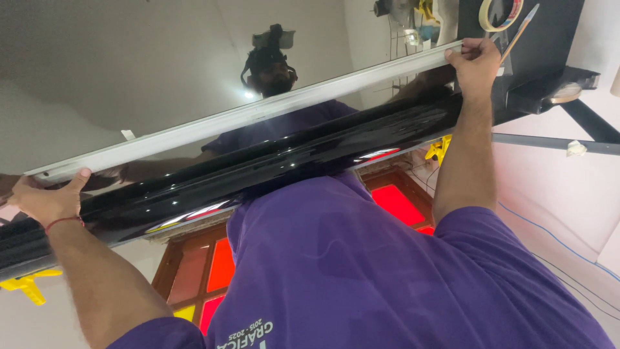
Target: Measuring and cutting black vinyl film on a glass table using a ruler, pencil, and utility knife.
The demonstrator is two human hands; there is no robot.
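i'm looking at a long glossy black panel (271,161) that runs slantwise across the view, low at the left and high at the right. a pale metal strip (245,116) lies along its upper edge on the same long axis, touching the panel from end to end.

my left hand (48,200) sits at the low left end, thumb hooked over the strip and the fingers going under the edge, so that grip is closed on the strip there. my right hand (475,64) is at the high right end, fingers curled over the strip's tip and pinching it narrow. the two hands are well apart, one at each end, so neither is nearer the middle of the strip; it spans the whole gap between them.

above the right hand a roll of tape (500,14) and a thin brush (522,29) rest on a dark surface (555,39). a yellow clamp (26,284) shows below the left end, and another yellow one (439,148) beside the right forearm. red and amber glass panes (219,265) lie beneath, possibly a window; the angle makes that hard to tell.
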